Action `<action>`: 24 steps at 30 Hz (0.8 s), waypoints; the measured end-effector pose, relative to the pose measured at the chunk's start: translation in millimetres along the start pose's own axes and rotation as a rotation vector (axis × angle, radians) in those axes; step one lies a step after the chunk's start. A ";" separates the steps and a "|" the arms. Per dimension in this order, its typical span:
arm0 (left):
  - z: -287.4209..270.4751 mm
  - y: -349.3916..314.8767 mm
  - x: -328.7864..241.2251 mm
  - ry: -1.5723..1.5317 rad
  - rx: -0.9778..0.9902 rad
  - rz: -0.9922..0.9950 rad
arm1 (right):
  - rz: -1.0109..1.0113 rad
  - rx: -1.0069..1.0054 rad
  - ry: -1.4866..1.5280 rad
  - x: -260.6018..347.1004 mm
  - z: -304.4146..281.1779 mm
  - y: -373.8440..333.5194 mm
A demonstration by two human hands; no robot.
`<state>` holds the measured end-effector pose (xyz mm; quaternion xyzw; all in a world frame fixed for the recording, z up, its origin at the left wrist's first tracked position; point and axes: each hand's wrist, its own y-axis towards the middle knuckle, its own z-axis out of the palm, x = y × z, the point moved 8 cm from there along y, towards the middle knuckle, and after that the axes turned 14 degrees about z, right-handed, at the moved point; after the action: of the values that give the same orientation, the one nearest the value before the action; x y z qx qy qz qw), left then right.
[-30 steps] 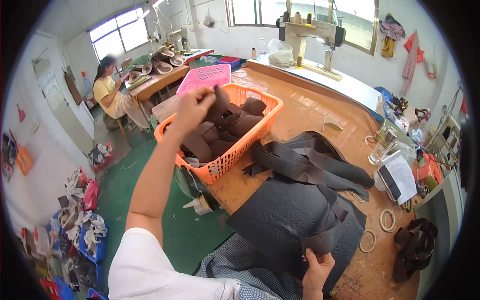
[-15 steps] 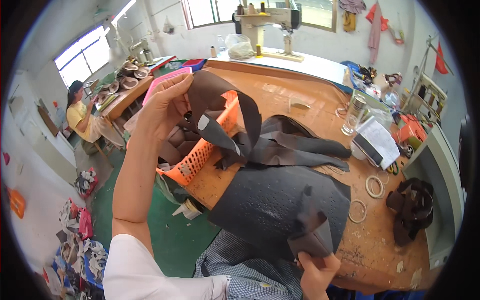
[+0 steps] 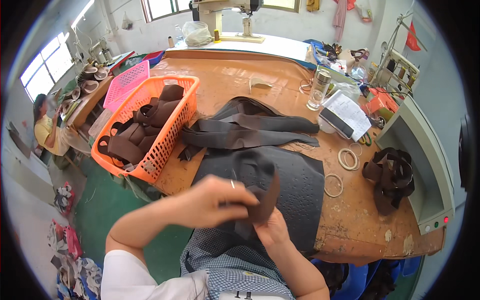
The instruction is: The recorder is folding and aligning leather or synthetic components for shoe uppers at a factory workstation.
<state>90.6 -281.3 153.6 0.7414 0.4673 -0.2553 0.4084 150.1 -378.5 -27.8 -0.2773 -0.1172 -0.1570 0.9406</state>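
Note:
Close in front of me, a brown leather-like piece [image 3: 267, 197] is bent between my two hands. My right hand [image 3: 273, 229] is closed on its lower end, while my left hand [image 3: 215, 200], a little blurred, pinches at its left side. Beneath them lies a black pad [image 3: 302, 192] dotted with small holes. Beyond the pad, long dark strips [image 3: 285, 138] rest in a flat bundle. To the left stands an orange basket [image 3: 155, 167] holding several brown pieces [image 3: 132, 140].
Pale rings [image 3: 348, 159], a phone [image 3: 336, 123] on papers [image 3: 350, 112] and a glass bottle [image 3: 318, 91] sit on the right. A coil of brown strips [image 3: 387, 175] lies beside a grey housing [image 3: 425, 170]. A person [image 3: 47, 130] sits far left; a sewing machine [image 3: 245, 27] stands behind.
My left hand has come down from above the basket to my right hand, bringing the strip with it. My right hand has moved left and up. The view has shifted, showing the whole basket.

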 end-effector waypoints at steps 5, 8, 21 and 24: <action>56.3 -36.7 22.2 0.036 -0.009 0.054 | 0.071 0.040 -0.084 -24.8 -21.6 11.7; 59.5 -44.3 30.6 -0.016 -0.120 0.043 | 0.007 0.051 -0.094 -20.9 -21.8 2.1; 48.3 -43.8 33.8 0.063 -0.238 0.034 | -0.101 0.160 -0.077 -4.8 -28.7 -23.4; 49.6 -44.1 39.9 -0.006 -0.287 -0.017 | -0.055 0.137 -0.104 -7.8 -26.8 -26.7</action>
<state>68.3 -293.7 80.6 0.6707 0.5039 -0.1917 0.5094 136.9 -412.9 -39.2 -0.2166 -0.1838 -0.1597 0.9454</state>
